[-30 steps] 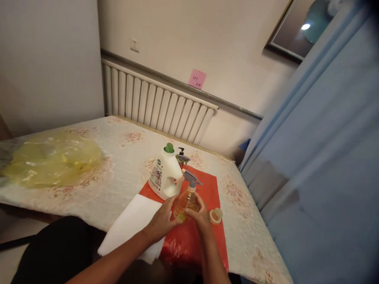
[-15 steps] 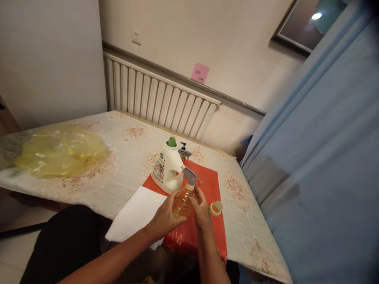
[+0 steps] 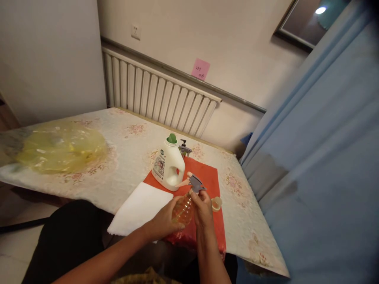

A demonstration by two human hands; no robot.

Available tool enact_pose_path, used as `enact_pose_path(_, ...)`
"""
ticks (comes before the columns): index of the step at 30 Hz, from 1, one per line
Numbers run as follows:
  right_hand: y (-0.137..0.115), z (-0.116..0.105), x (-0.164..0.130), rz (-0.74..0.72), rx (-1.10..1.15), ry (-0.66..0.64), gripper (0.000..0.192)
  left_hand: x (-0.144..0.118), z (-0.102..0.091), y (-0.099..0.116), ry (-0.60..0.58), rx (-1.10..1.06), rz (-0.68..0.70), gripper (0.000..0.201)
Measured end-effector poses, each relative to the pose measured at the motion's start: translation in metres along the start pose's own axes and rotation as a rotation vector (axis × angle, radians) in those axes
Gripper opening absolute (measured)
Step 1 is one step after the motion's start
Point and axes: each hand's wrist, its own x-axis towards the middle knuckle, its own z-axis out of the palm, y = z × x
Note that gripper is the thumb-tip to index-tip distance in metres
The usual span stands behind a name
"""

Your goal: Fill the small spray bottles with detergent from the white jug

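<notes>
Far to my left a yellow plastic bag (image 3: pixel 60 146) lies slumped on the table (image 3: pixel 124 146), well apart from my work. Nearer, a white folded cloth (image 3: pixel 139 207) overlaps the near edge, just left of the red mat (image 3: pixel 211 179). On the mat's far left corner a white detergent jug (image 3: pixel 168 165) stands upright, with a small pump bottle (image 3: pixel 184 149) behind it. My left hand (image 3: pixel 166 219) is wrapped around the belly of the amber spray bottle (image 3: pixel 184 208), which I hold tilted over the near part of the mat. My right hand (image 3: pixel 203 207) is closed on its neck, just under the grey trigger head (image 3: pixel 195 183). I judge the step to be turning that head, so I want the left grip firm, the bottle kept from tipping further, and the twist made only by the right. A small cap (image 3: pixel 216 203) lies just right of my hand.
</notes>
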Motion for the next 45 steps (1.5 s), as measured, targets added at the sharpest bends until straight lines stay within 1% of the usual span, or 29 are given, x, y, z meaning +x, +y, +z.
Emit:
enact_pose_path(4,-0.01,0.001,-0.002,0.039,0.068,-0.057,0.037,0.0,-0.006,0.003,-0.135,-0.196,-0.058,0.087)
enact_pose_path(8,-0.014,0.0,-0.004,0.057,0.127,-0.102,0.035,-0.003,-0.009,0.007,-0.304,-0.463,-0.119,0.088)
enact_pose_path(10,-0.014,0.0,-0.005,0.062,0.137,-0.126,0.033,-0.005,-0.01,0.009,-0.348,-0.566,-0.134,0.089)
enact_pose_path(12,-0.015,0.0,-0.007,0.07,0.128,-0.148,0.029,-0.008,-0.011,0.011,-0.356,-0.599,-0.157,0.088)
enact_pose_path(16,-0.016,0.0,-0.007,0.043,0.104,-0.152,0.025,-0.011,-0.011,0.013,-0.371,-0.579,-0.197,0.083)
enact_pose_path(19,-0.014,-0.002,-0.006,0.015,0.111,-0.154,0.025,-0.012,-0.012,0.012,-0.414,-0.578,-0.193,0.084)
enact_pose_path(22,-0.013,-0.006,-0.004,-0.002,0.129,-0.158,0.027,-0.014,-0.013,0.009,-0.416,-0.528,-0.213,0.086)
enact_pose_path(24,-0.012,-0.009,-0.003,-0.015,0.143,-0.146,0.026,-0.015,-0.014,0.006,-0.407,-0.509,-0.226,0.087)
enact_pose_path(27,-0.013,-0.011,-0.004,-0.032,0.156,-0.122,0.023,-0.016,-0.015,0.001,-0.408,-0.513,-0.21,0.089)
enact_pose_path(31,-0.017,-0.014,-0.002,-0.046,0.161,-0.078,0.028,-0.019,-0.018,-0.004,-0.417,-0.515,-0.211,0.086)
enact_pose_path(34,-0.023,-0.018,0.003,-0.05,0.177,-0.028,0.031,-0.023,-0.021,-0.004,-0.401,-0.455,-0.228,0.084)
enact_pose_path(37,-0.03,-0.021,0.009,-0.065,0.192,0.004,0.033,-0.026,-0.024,-0.004,-0.374,-0.396,-0.216,0.082)
enact_pose_path(42,-0.038,-0.021,0.014,-0.135,0.12,0.0,0.034,-0.026,-0.027,-0.007,-0.326,-0.263,-0.199,0.081)
enact_pose_path(45,-0.042,-0.018,0.013,-0.153,0.107,0.005,0.036,-0.025,-0.027,-0.01,-0.273,-0.147,-0.187,0.082)
